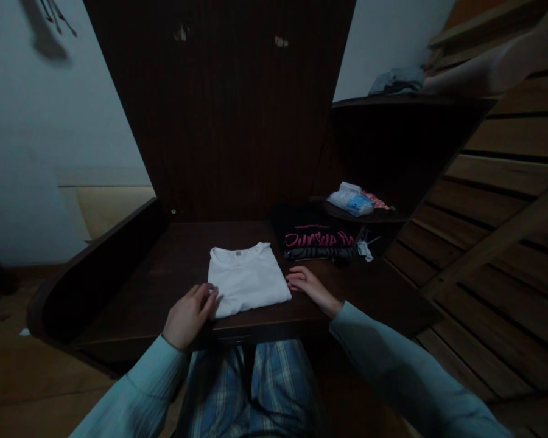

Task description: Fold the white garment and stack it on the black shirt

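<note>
A white T-shirt (249,280), folded into a rough rectangle, lies flat on a dark wooden desk (137,292) in front of me. Its neckline, with a small grey label, faces away from me. My left hand (189,313) is at the shirt's left edge, fingers bent and closed on the fabric. At the opposite edge, my right hand (311,287) has its curled fingers on the side of the shirt; the fingertips are partly hidden. Behind the right hand sits a folded black garment (319,237) with pink lettering.
On a corner shelf (388,218) at the right are a white and blue plastic packet (352,199) and something pink. Grey-blue folded cloth (396,81) rests on the upper shelf. A raised side panel (91,267) bounds the desk's left; wooden slats (506,201) stand at the right.
</note>
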A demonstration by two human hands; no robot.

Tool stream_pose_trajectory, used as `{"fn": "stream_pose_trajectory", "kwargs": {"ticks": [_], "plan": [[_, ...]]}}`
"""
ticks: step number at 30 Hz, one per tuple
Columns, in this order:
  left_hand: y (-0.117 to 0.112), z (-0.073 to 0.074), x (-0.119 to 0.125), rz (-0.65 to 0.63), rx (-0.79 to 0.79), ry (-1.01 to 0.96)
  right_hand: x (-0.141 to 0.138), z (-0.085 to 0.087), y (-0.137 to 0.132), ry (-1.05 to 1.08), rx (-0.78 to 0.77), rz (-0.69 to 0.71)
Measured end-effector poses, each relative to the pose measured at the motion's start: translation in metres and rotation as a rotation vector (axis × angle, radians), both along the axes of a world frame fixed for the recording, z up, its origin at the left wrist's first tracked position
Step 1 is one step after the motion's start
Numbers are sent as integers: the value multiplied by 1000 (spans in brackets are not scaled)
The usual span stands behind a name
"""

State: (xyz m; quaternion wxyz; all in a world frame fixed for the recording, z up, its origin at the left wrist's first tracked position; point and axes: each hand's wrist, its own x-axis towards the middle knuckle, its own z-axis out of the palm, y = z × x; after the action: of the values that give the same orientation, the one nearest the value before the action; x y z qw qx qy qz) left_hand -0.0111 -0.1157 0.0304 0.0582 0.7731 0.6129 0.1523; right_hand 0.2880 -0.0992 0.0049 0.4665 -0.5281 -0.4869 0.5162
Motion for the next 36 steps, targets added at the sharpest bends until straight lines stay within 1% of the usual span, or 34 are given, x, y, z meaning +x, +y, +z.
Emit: {"fn": "stream_pose_trajectory", "kwargs": {"ticks": [2, 3, 6, 8, 11, 13, 16, 18, 19, 21, 22, 23, 25, 27, 29, 31, 33, 35, 36], "plan": [[-5, 1, 0, 109, -16, -49, -1, 4, 2, 48, -79, -23], [-4, 1, 1, 131, -33, -84, -4, 7, 5, 43, -105, -23], [6, -2, 6, 100, -138, -240, -22, 10, 21, -57, -117, 16], [13, -3, 10, 91, -197, -327, -35, 10, 33, -180, -74, 21], [18, -7, 16, 59, -227, -456, -48, 9, 41, -388, 65, 25], [16, -13, 18, 43, -195, -575, -50, 9, 37, -457, 178, 69], [3, -21, 24, 64, -91, -809, -47, 8, 20, -426, 265, 138], [-12, -20, 28, 105, -110, -1003, -41, 7, 6, -334, 258, 180], [-20, -17, 29, 135, -177, -1099, -38, 6, -2, -267, 234, 203], [-38, -6, 31, 224, -374, -1257, -30, 9, -17, -118, 162, 256], [-46, 1, 31, 241, -444, -1305, -27, 12, -26, -52, 123, 280], [-52, 8, 30, 253, -474, -1330, -23, 17, -34, 0, 88, 300], [-62, 24, 30, 240, -475, -1326, -17, 31, -50, 55, 34, 319], [-67, 42, 31, 208, -473, -1278, -11, 50, -63, 68, -6, 304], [-67, 62, 36, 155, -490, -1221, -5, 73, -69, 40, -11, 265], [-62, 86, 46, 84, -457, -1182, 2, 98, -67, -23, 43, 216], [-49, 112, 62, 2, -340, -1176, 14, 125, -55, -97, 145, 154], [-26, 135, 82, -115, -171, -1199, 32, 152, -33, -188, 283, 83], [-10, 144, 94, -177, -80, -1214, 43, 165, -19, -243, 351, 48]]}}
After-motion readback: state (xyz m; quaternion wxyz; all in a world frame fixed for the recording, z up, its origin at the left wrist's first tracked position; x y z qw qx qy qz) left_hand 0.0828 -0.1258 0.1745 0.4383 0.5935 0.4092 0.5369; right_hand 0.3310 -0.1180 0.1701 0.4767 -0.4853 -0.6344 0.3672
